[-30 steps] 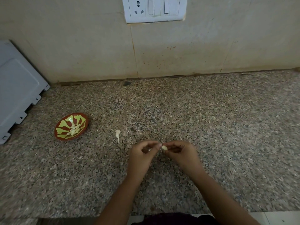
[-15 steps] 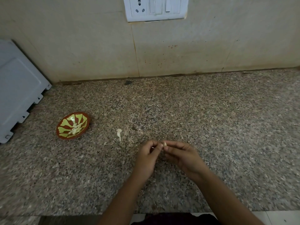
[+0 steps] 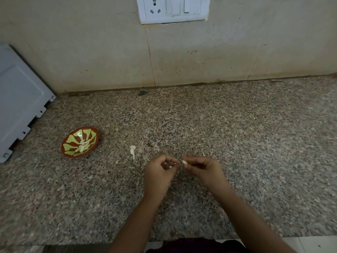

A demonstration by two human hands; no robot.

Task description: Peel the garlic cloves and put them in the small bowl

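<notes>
My right hand [image 3: 204, 170] pinches a small pale garlic clove [image 3: 185, 162] at its fingertips, just above the granite counter. My left hand [image 3: 158, 172] hovers right beside it with fingers curled; a tiny white scrap shows between its finger and thumb, too small to name. A narrow gap separates the two hands. The small red bowl with a yellow-green pattern [image 3: 69, 154] sits on the counter to the left, holding several peeled cloves [image 3: 83, 146]. A piece of garlic skin [image 3: 132, 150] lies on the counter between the bowl and my hands.
A white appliance panel [image 3: 20, 99] leans at the far left against the wall. A switch and socket plate [image 3: 173, 9] is on the tiled wall. The speckled counter [image 3: 255, 134] stretches to the right; its front edge runs along the bottom.
My two hands were touching at the clove; now they have drawn slightly apart, with the clove staying in my right fingertips.
</notes>
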